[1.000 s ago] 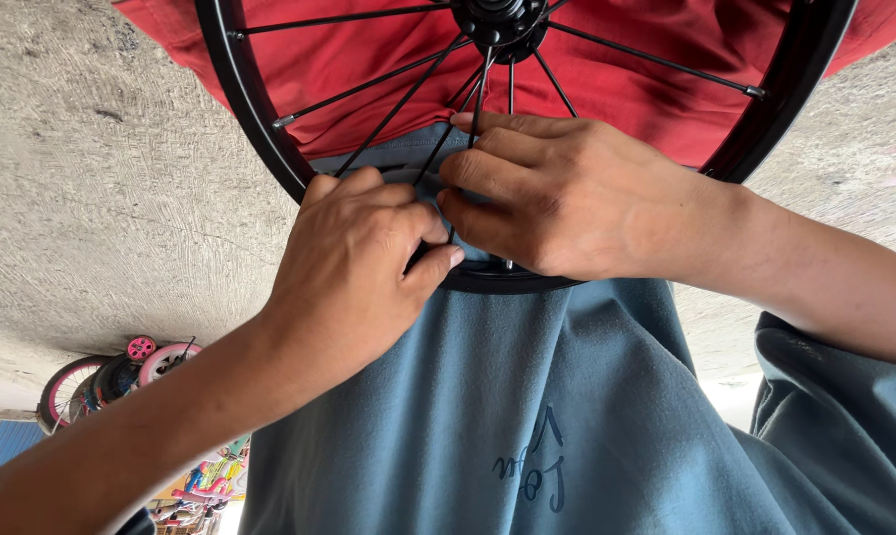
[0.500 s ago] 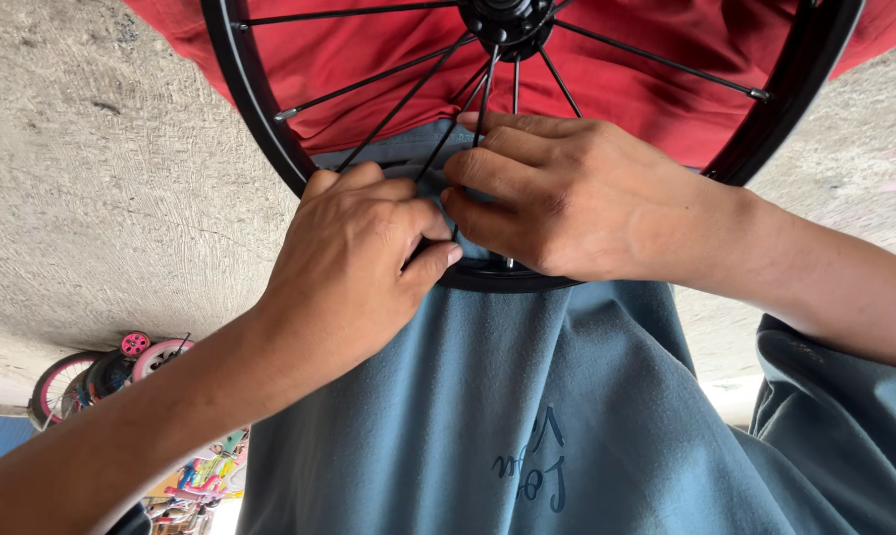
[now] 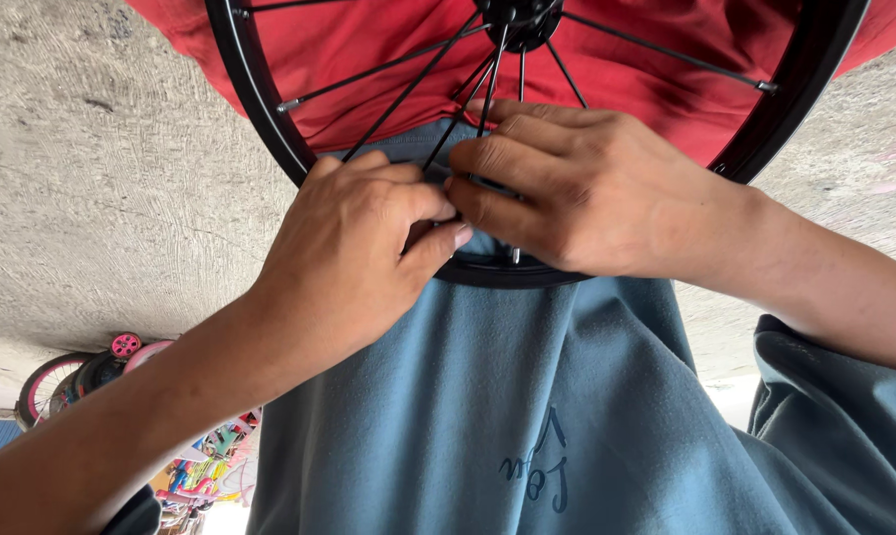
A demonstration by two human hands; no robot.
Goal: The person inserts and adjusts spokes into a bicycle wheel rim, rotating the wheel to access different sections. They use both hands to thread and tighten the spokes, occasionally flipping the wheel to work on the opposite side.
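A black bicycle wheel [image 3: 260, 109] with thin black spokes [image 3: 398, 104] and a dark hub [image 3: 522, 20] rests against my blue-grey shirt [image 3: 487, 396]. My left hand [image 3: 354, 248] comes in from the lower left, its fingers curled and its thumb pressed at the near part of the rim. My right hand [image 3: 586, 193] reaches in from the right, fingers closed over the spokes where they meet the rim. The fingertips of both hands touch there, pinching the spokes. What lies under the fingers is hidden.
Red cloth [image 3: 368, 40] shows behind the wheel. A rough concrete surface [image 3: 91, 178] fills the left side and the far right. Small bicycles with pink wheels [image 3: 61, 376] and several colourful items [image 3: 205, 466] stand at the lower left.
Both hands stay together at the same spot on the rim. The wheel and view shift only slightly.
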